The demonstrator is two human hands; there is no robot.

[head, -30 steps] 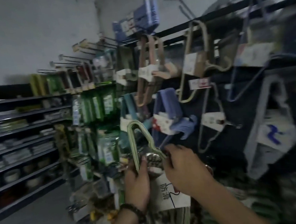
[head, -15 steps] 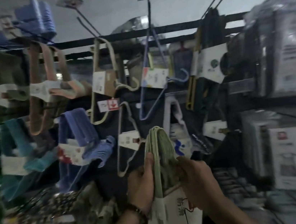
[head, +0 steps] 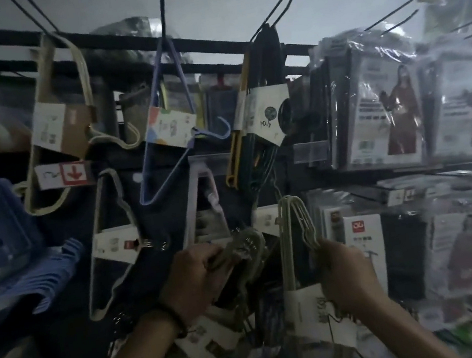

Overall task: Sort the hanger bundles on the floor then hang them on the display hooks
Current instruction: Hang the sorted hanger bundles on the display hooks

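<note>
Both forearms bare, raised from the bottom edge and angled inward. Left hand point(head: 193, 277): back toward the camera, fingers curled round the grey hanger bundle point(head: 245, 248). Dark band point(head: 173, 317) on the left wrist. Right hand point(head: 346, 275): slightly lower than the left and apart from it, gripping the pale hanger bundle point(head: 293, 225). Its thumb appears to be on the near side, but motion blur leaves this uncertain.
</note>
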